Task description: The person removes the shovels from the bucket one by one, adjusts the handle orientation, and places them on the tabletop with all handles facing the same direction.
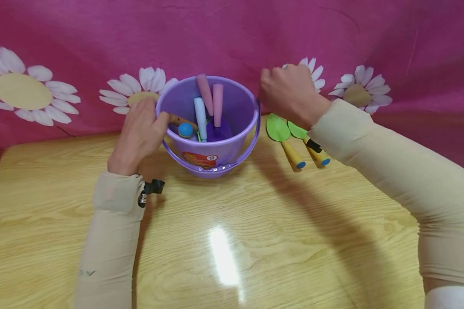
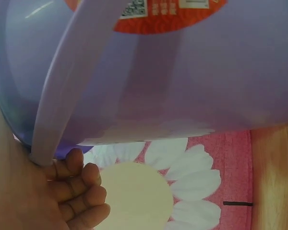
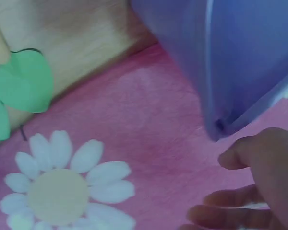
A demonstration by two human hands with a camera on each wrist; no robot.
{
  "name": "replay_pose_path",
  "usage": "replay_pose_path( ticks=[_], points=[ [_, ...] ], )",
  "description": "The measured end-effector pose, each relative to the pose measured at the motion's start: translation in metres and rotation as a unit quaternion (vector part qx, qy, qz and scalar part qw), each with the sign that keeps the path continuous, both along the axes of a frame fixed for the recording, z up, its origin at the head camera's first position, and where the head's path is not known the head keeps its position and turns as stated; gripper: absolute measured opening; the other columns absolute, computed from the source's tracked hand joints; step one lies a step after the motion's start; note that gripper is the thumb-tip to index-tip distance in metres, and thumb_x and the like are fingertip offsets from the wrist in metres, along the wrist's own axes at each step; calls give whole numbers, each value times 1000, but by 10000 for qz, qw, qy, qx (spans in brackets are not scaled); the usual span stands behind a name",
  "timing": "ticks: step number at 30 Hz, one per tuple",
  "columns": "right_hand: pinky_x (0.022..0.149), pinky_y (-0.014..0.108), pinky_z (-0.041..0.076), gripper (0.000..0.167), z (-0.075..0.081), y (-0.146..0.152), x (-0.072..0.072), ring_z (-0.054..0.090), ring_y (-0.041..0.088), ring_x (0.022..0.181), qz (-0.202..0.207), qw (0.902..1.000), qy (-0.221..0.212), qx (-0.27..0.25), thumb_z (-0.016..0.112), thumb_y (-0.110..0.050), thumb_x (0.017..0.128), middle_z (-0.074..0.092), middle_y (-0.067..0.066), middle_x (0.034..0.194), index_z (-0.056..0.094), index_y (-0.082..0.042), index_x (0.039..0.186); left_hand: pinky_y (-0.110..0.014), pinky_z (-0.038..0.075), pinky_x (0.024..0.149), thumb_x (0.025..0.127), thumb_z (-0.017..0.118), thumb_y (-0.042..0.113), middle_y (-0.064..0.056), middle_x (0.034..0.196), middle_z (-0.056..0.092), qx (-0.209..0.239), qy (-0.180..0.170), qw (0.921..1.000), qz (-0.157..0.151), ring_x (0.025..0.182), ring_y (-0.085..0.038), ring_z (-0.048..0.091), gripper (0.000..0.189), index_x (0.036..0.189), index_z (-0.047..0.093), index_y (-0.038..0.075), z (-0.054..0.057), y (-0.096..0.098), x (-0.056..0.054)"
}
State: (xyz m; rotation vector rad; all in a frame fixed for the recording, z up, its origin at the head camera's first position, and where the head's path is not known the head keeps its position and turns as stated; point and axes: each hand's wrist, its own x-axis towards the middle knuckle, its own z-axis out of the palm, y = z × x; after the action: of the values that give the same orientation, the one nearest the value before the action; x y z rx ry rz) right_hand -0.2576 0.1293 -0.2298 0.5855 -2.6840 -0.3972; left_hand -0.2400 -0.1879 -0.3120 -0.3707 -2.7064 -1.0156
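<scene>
A purple bucket (image 1: 232, 148) stands near the table's back edge, its handle (image 1: 251, 148) hanging down in front. My left hand (image 1: 137, 133) grips the rim on the left side; in the left wrist view its curled fingers (image 2: 86, 191) show beside the handle's joint. Past the right side of the rim is my right hand (image 1: 290, 92), its fingers loosely bent. A gap separates that thumb (image 3: 235, 155) from the bucket (image 3: 182, 52) in the right wrist view. Inside the bucket lie pink handles (image 1: 218, 103), a light blue handle (image 1: 200, 118) and a blue-ended brown handle (image 1: 185, 130).
Two toy shovels with green blades and yellow handles, one the nearer shovel (image 1: 291, 152), lie on the wooden table (image 1: 286, 262) right of the bucket. A magenta cloth (image 1: 224, 38) with white daisies hangs behind the table.
</scene>
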Motion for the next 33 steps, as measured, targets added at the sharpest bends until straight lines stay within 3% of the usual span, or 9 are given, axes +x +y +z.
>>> replay_pose_path(
  ticks=[7, 15, 23, 33],
  points=[
    [62, 56, 60, 25, -5, -28, -8, 69, 42, 79, 829, 9939, 508, 512, 39, -8, 102, 68, 22, 92, 60, 4, 97, -50, 36, 101, 97, 39, 30, -23, 108, 56, 55, 149, 9998, 82, 110, -38, 48, 43, 115, 55, -6, -2, 1, -1],
    [69, 53, 62, 26, -16, -56, -18, 68, 41, 92, 941, 9898, 372, 1004, 41, -1, 103, 68, 22, 105, 64, 4, 115, -51, 36, 103, 97, 39, 29, -23, 109, 55, 54, 167, 9998, 121, 114, -38, 46, 44, 116, 55, -8, -2, -2, 0],
    [85, 50, 57, 29, -22, -68, -32, 60, 39, 111, 2082, 9690, 282, 1299, 43, -5, 106, 63, 18, 124, 63, -3, 128, -52, 36, 105, 97, 40, 30, -23, 110, 55, 110, 191, 9996, 166, 117, -38, 45, 43, 114, 56, -6, -2, -5, -2],
    [93, 48, 53, 35, -32, -78, -38, 58, 38, 119, 2346, 9561, 440, 1698, 45, -4, 107, 56, 19, 146, 63, -5, 136, -51, 36, 105, 95, 43, 30, -24, 107, 57, 177, 220, 9995, 151, 115, -39, 47, 42, 112, 56, -6, -3, -4, -6]
  ],
)
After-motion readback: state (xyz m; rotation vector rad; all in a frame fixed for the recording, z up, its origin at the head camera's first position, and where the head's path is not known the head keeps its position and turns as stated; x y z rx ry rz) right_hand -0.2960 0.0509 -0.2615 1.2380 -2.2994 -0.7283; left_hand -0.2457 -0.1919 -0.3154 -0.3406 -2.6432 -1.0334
